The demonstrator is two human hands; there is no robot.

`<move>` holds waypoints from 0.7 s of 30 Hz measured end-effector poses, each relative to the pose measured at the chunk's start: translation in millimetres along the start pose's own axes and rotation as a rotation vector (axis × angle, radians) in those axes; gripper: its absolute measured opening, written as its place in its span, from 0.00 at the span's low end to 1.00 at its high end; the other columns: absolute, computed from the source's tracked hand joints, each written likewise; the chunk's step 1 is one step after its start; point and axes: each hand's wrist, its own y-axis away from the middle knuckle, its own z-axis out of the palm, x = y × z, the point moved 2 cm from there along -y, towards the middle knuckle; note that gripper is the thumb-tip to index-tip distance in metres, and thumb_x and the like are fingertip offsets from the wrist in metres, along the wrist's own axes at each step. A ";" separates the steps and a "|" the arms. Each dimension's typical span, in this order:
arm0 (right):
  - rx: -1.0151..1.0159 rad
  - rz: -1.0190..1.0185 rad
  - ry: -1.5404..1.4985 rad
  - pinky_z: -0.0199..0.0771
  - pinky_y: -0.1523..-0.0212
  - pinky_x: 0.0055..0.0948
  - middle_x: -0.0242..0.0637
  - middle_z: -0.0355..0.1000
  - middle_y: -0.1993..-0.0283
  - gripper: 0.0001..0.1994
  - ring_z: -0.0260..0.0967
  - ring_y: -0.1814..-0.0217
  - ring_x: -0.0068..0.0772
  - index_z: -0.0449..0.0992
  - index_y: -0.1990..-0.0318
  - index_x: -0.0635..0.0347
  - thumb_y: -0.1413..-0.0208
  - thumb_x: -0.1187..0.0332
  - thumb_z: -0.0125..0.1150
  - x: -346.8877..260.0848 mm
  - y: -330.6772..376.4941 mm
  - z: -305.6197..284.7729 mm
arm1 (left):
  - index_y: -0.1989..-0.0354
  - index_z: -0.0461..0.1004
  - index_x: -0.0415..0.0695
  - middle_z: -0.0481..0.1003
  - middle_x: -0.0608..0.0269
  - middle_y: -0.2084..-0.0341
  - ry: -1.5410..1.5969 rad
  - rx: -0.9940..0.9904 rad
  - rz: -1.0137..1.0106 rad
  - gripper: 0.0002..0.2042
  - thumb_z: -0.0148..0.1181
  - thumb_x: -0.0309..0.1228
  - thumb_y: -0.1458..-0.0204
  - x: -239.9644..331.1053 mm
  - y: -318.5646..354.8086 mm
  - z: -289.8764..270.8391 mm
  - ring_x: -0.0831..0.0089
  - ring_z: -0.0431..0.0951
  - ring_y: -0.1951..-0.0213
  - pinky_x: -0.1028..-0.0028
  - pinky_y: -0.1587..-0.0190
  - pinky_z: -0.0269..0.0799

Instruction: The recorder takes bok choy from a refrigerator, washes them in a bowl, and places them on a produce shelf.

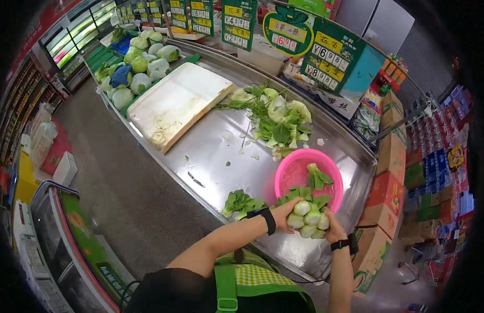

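- what's in the pink basin (339,176) on the desk (213,156)?
- a leafy green (319,178).
- and what are you gripping?
- my left hand (285,216) and right hand (334,227) curl inward, clasping opposite sides of a bok choy bunch (308,220) at the basin's near rim.

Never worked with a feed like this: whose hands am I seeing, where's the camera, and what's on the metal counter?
There is no machine: a person works with two bare hands. This one picture comes from a wide fisheye camera on their head, looking down, so straight edges bend near the rim.

The left hand and right hand hold a bunch of pale-stemmed greens between them, at the near side of a pink basin. Another leafy green is inside it.

On the metal counter also lie more greens, a pile of loose leaves and a white slab.
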 end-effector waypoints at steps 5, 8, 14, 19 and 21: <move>-0.019 -0.249 0.087 0.67 0.46 0.34 0.39 0.62 0.41 0.26 0.62 0.42 0.35 0.57 0.38 0.59 0.45 0.64 0.48 -50.0 28.7 36.0 | 0.50 0.70 0.58 0.71 0.63 0.53 0.170 0.095 0.004 0.28 0.50 0.62 0.54 21.5 9.4 43.3 0.61 0.70 0.52 0.52 0.51 0.63; 0.100 -0.547 0.259 0.58 0.39 0.31 0.45 0.54 0.36 0.31 0.55 0.36 0.37 0.51 0.35 0.64 0.47 0.68 0.49 -98.4 69.8 54.2 | 0.50 0.69 0.53 0.73 0.65 0.54 0.150 -0.065 0.248 0.24 0.53 0.54 0.50 55.7 28.5 84.9 0.69 0.74 0.55 0.65 0.55 0.71; 0.169 -0.974 0.419 0.59 0.40 0.31 0.45 0.58 0.38 0.30 0.59 0.39 0.34 0.53 0.36 0.66 0.50 0.71 0.48 -127.6 106.3 53.2 | 0.49 0.67 0.48 0.74 0.66 0.58 -0.050 -0.105 0.575 0.21 0.53 0.47 0.46 78.2 17.5 103.7 0.74 0.76 0.58 0.71 0.58 0.74; 0.139 0.099 0.085 0.67 0.44 0.37 0.36 0.67 0.46 0.24 0.65 0.45 0.36 0.62 0.41 0.53 0.41 0.54 0.50 -43.0 18.8 16.2 | 0.40 0.55 0.53 0.66 0.64 0.47 -0.155 -0.181 0.344 0.32 0.63 0.32 0.54 12.2 -9.5 21.6 0.68 0.68 0.48 0.62 0.47 0.66; -0.070 -0.070 0.072 0.65 0.43 0.38 0.36 0.66 0.44 0.24 0.64 0.43 0.37 0.62 0.41 0.53 0.43 0.56 0.51 -12.0 7.3 10.6 | 0.37 0.50 0.58 0.63 0.64 0.44 -0.715 -0.004 0.680 0.41 0.68 0.30 0.61 -14.1 -5.0 4.2 0.63 0.65 0.45 0.54 0.43 0.59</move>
